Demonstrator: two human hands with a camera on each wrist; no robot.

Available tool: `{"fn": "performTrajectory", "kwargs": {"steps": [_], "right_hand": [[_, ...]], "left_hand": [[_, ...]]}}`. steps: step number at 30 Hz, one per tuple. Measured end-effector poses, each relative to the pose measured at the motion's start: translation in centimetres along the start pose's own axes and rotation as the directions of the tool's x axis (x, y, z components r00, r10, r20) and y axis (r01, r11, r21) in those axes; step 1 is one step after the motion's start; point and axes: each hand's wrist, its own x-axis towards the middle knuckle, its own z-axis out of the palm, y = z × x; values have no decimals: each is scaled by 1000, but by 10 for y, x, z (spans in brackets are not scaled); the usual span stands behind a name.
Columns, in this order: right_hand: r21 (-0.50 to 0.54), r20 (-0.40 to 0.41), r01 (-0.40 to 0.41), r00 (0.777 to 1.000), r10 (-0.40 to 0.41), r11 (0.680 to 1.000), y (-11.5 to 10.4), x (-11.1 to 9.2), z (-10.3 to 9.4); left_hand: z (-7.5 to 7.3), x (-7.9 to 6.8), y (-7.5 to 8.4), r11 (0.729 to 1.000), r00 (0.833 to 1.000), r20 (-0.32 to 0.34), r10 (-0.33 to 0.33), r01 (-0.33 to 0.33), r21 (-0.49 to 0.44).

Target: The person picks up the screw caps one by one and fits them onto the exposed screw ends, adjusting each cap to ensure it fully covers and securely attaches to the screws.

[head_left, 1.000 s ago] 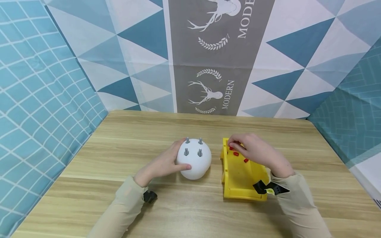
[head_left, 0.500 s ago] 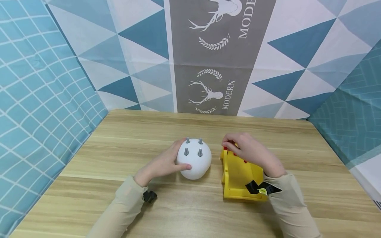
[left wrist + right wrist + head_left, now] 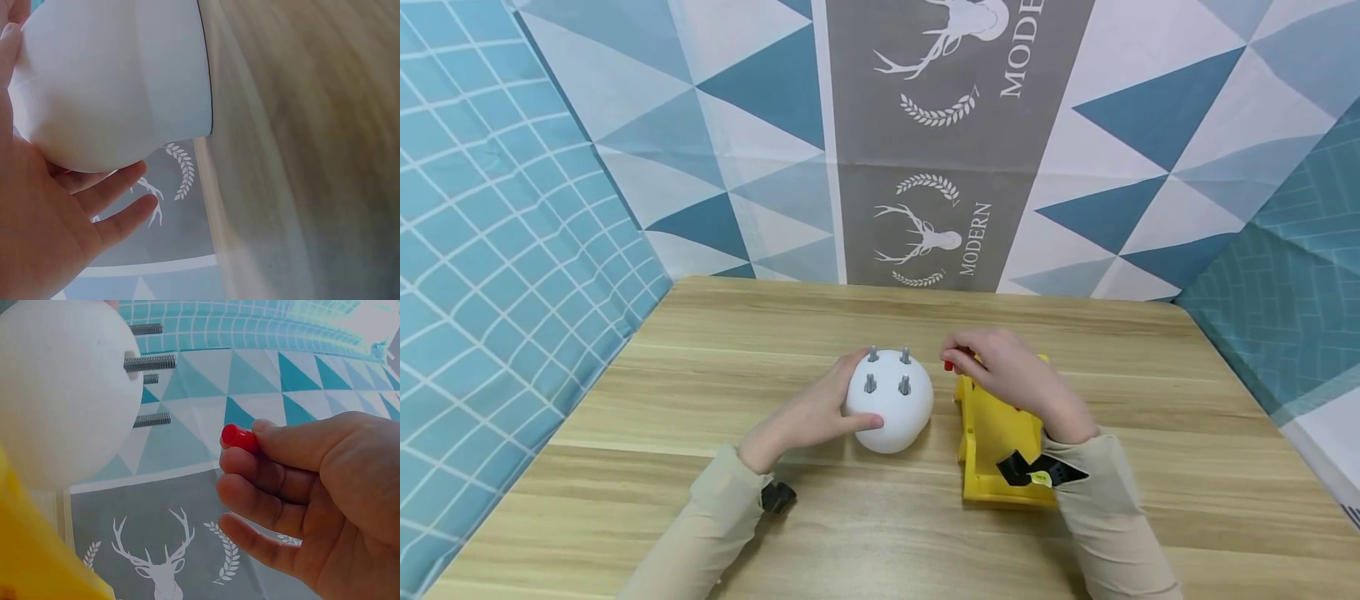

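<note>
A red piece (image 3: 239,437) was pinched between the thumb and forefinger of the right hand (image 3: 1011,375), its hollow-looking end clear of the fingertips. It hung in the air over the gap between a yellow tray and a white, rounded body (image 3: 887,421), near the latter yet apart from it. The other fingers of that hand were loosely bent and held nothing that could be seen.

The white body stood on the desk with four threaded studs (image 3: 904,385) pointing up. All four were bare: none bore a red piece. The left hand (image 3: 820,404) gripped the body's side, thumb round the front and fingers behind, seemingly to steady it.

As for progress, one red piece was out of the tray and in hand, and nothing was set on any stud. Judged by that, the work was at an early stage, with all of the stud side left undone.

Just to the right, the yellow tray (image 3: 968,442) lay partly under the right hand and forearm. A bit of red (image 3: 1018,408) showed inside it, so some pieces probably remained there; how many could not be told. Behind the desk (image 3: 700,375) hung a patterned cloth (image 3: 760,83)
</note>
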Motion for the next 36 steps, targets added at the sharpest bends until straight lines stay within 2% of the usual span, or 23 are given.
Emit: {"fn": "performTrajectory", "kwargs": {"steps": [8,22,36], "right_hand": [[38,-23,-27,999,27,999,-5,6,7],[93,-59,26,998,-21,995,-10,16,14],[28,-105,112,989,-108,993,-15,25,22]], "left_hand": [[0,0,0,1000,1000,4,1,-1,-5],[1,-2,1,999,1000,2,18,-17,-31],[-1,-2,-1,999,1000,5,30,-29,-33]]}}
